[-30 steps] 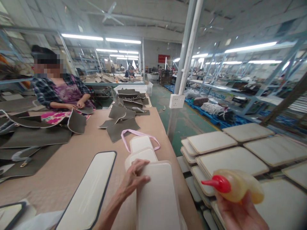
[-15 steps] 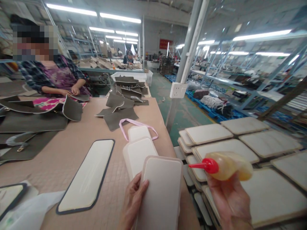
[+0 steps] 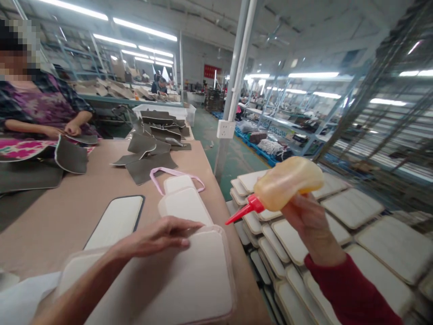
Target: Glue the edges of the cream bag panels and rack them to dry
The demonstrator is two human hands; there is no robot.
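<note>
My left hand (image 3: 158,235) lies flat with fingers stretched out on a white padded panel (image 3: 176,284) at the near edge of the brown table (image 3: 67,207). My right hand (image 3: 304,216) is closed round a yellowish glue bottle (image 3: 287,183) with a red nozzle (image 3: 241,212). The nozzle tilts down to the left, above the table's right edge, close to the panel's far corner. A red sleeve (image 3: 345,293) covers my right forearm. Two more white panels (image 3: 182,201) lie stacked just beyond my left hand.
A dark-edged white panel (image 3: 115,221) lies left of the stack, with a pink strap (image 3: 176,174) and grey cut pieces (image 3: 149,153) farther back. A person (image 3: 40,113) sits at the far left handling grey pieces. Stacks of white boards (image 3: 352,207) fill the right; a pillar (image 3: 237,81) stands behind.
The white panel has turned crosswise under my left hand, which now lies flat on it. My right hand has lifted the bottle and tipped its nozzle down toward the panel.
</note>
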